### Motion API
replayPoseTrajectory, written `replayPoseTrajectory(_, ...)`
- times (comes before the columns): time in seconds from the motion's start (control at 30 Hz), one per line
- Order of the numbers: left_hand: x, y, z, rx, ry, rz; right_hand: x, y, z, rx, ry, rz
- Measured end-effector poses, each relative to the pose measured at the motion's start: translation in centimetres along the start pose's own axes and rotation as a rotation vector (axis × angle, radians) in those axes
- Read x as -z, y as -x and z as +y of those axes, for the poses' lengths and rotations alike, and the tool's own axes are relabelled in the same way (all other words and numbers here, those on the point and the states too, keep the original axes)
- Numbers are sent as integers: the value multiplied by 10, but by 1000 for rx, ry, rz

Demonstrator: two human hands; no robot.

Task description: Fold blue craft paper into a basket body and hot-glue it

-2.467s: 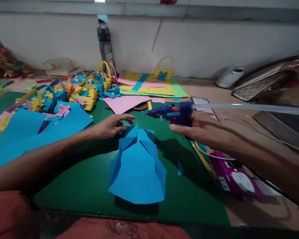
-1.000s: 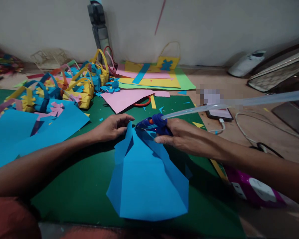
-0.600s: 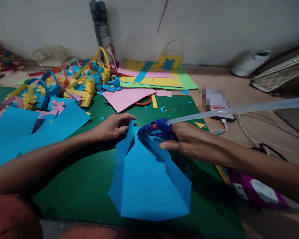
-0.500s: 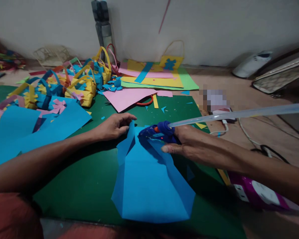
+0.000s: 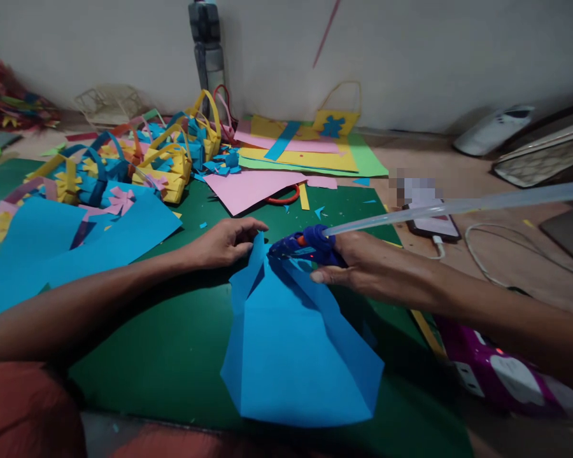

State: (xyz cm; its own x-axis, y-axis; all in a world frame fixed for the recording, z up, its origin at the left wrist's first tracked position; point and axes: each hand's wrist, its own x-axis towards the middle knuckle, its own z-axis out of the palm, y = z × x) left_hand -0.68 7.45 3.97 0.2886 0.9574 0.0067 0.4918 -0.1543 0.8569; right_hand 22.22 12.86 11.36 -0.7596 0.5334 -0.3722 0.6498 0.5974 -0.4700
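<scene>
A folded sheet of blue paper [image 5: 286, 356] lies before me on the green board, its side flaps standing up. My left hand [image 5: 229, 242] is closed at the far left flap, the paper's edge between fingers and thumb. In my right hand [image 5: 358, 261] is a blue hot glue gun [image 5: 310, 245], with a long clear glue stick [image 5: 434, 207] running out of its back to the right. The gun's nozzle points left, at the far end of the paper between the raised flaps. Whether glue is on the paper there is hard to see.
Several small paper baskets [image 5: 167, 165] crowd the back left, beside cut blue sheets [image 5: 38, 248]. Stacked coloured paper [image 5: 363, 159] and a pink sheet [image 5: 248, 187] lie at the back. At right are a phone [image 5: 434, 222] on a cable and a purple power strip [image 5: 496, 375].
The whole view has shifted slightly, so things appear a little further right. The glue gun's nozzle stays by the far end of the paper, and my left hand keeps its place at the flap.
</scene>
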Motion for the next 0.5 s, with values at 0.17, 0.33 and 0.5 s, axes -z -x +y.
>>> replayPoseTrajectory(0.17, 1, 0, -4, -22, -19, -7, 6, -9, -2, 35, 10, 20)
replayPoseTrajectory(0.33, 0, -1, -7, -22, -22, -1, 4, -6, -4, -19, 11, 9)
replayPoseTrajectory(0.5, -1, 0, -6, -16, -4, 13, 2, 6, -6, -47, -1, -7)
